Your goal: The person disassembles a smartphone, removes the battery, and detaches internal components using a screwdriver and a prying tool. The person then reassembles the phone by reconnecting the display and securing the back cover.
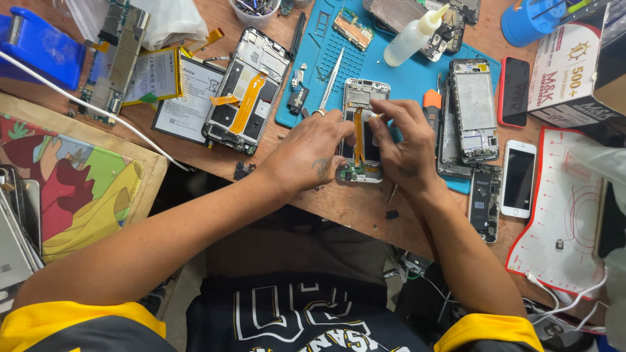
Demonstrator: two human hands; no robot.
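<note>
An opened phone frame (360, 98) with an orange flex ribbon down its middle lies on the wooden bench, partly over a blue work mat (404, 78). My left hand (306, 153) grips the phone's left side, fingertips on its inner parts. My right hand (407, 143) holds the right side, with thumb and forefinger pinched near the ribbon's top. Whether a small part sits between those fingers I cannot tell. Metal tweezers (331, 81) lie on the mat just left of the phone.
Another opened phone (246, 88) with an orange ribbon lies to the left beside loose batteries (156, 75). A white squeeze bottle (414, 36), more phone frames (475, 107), a white phone (520, 179) and a red-edged white mat (561, 215) fill the right side. A colourful board (78, 182) sits left.
</note>
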